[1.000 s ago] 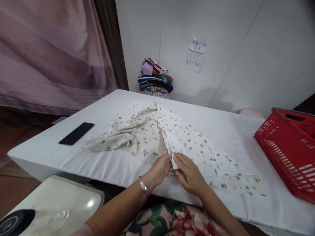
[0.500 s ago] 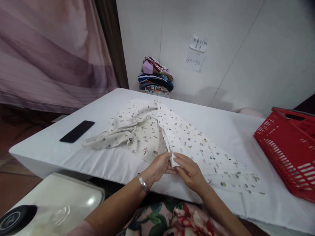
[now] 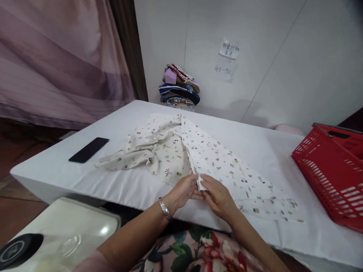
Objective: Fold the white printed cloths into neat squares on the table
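Fingers [image 3: 207, 179] of the left hand [image 3: 183, 191] and right hand [image 3: 218, 197] pinch a folded edge of the patterned cloth [image 3: 209, 151] near the counter's [image 3: 252, 140] front edge.
Mid-counter, the cloth lies rumpled on its left part, flatter on its right; a black phone [image 3: 89, 150] rests near the left edge, a red basket [image 3: 325, 176] stands at the right end, and folded fabrics [image 3: 180, 88] are stacked beyond the far edge.

We see a black phone [image 3: 88, 150] lying at the left, a red basket [image 3: 327, 177] at right, and paper notes [image 3: 229, 49] on the wall [image 3: 215, 18].
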Action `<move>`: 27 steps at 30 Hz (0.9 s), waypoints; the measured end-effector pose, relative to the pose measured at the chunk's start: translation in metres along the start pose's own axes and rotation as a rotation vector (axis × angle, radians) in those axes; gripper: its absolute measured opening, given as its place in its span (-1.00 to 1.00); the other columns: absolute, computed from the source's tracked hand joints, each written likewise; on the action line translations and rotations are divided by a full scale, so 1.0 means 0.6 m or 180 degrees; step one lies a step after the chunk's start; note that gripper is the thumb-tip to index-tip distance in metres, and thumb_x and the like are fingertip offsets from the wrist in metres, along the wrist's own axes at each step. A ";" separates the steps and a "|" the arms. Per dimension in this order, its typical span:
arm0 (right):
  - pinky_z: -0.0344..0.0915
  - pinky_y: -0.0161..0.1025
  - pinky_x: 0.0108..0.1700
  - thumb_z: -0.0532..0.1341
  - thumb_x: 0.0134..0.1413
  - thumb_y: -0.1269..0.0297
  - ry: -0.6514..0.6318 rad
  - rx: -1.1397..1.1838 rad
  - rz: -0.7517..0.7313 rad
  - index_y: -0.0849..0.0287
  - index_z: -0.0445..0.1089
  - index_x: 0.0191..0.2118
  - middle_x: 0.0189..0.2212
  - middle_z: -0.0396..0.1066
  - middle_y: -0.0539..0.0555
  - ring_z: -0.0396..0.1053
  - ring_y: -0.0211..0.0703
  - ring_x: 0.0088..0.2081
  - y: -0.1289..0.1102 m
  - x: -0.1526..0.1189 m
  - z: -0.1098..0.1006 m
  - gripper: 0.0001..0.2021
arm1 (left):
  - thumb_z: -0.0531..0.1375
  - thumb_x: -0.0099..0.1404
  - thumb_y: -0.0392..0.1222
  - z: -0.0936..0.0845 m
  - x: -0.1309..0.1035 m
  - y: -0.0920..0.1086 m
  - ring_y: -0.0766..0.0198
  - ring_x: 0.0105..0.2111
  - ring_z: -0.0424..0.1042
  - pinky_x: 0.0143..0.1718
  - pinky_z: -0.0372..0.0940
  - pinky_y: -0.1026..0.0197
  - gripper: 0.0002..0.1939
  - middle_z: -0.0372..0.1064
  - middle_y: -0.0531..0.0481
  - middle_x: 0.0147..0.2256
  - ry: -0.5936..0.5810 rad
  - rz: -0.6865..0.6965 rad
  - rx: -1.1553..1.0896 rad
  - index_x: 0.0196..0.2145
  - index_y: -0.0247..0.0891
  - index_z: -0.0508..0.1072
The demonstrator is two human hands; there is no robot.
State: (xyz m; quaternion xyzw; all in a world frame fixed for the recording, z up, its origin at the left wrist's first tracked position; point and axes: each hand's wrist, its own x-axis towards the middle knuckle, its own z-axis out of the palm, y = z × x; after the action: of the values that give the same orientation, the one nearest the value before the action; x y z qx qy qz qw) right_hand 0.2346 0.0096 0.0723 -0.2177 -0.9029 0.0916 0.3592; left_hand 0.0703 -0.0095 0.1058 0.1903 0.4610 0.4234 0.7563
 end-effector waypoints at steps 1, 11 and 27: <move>0.28 0.01 0.07 0.06 0.09 0.52 0.0008 -0.0031 -0.0013 0.17 0.15 0.12 0.09 0.25 0.25 0.16 -0.06 0.15 -0.001 0.001 0.000 -0.55 | 0.04 0.14 -0.16 0.001 -0.001 0.000 0.26 -0.59 0.36 -0.41 0.35 0.15 -0.82 0.30 -0.01 -0.59 -0.0014 0.0009 0.0012 -0.43 -0.33 0.34; 0.31 0.00 0.03 0.01 0.08 0.54 0.0198 -0.0280 0.0023 0.17 0.16 0.12 0.06 0.28 0.25 0.21 -0.07 0.12 0.002 -0.002 0.014 -0.55 | 0.07 0.13 -0.14 0.006 -0.004 -0.001 0.26 -0.52 0.36 -0.34 0.35 0.14 -0.79 0.36 -0.03 -0.54 -0.0052 0.0230 0.0035 -0.39 -0.34 0.40; 0.39 -0.11 -0.07 0.02 0.11 0.50 0.0620 0.0299 0.0385 0.05 0.32 -0.04 -0.13 0.41 0.12 0.37 -0.08 -0.06 -0.005 -0.025 -0.067 -0.66 | 0.18 0.13 -0.07 -0.009 0.079 0.041 0.24 -0.49 0.38 -0.41 0.32 0.19 -0.71 0.41 -0.11 -0.46 0.0167 0.0418 0.0371 -0.33 -0.39 0.42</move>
State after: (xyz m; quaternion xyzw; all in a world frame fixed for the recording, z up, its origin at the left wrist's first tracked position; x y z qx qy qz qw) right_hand 0.2713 0.0005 0.0933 -0.2625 -0.8437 0.1337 0.4488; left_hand 0.0644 0.0425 0.0941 0.2527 0.4911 0.4494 0.7021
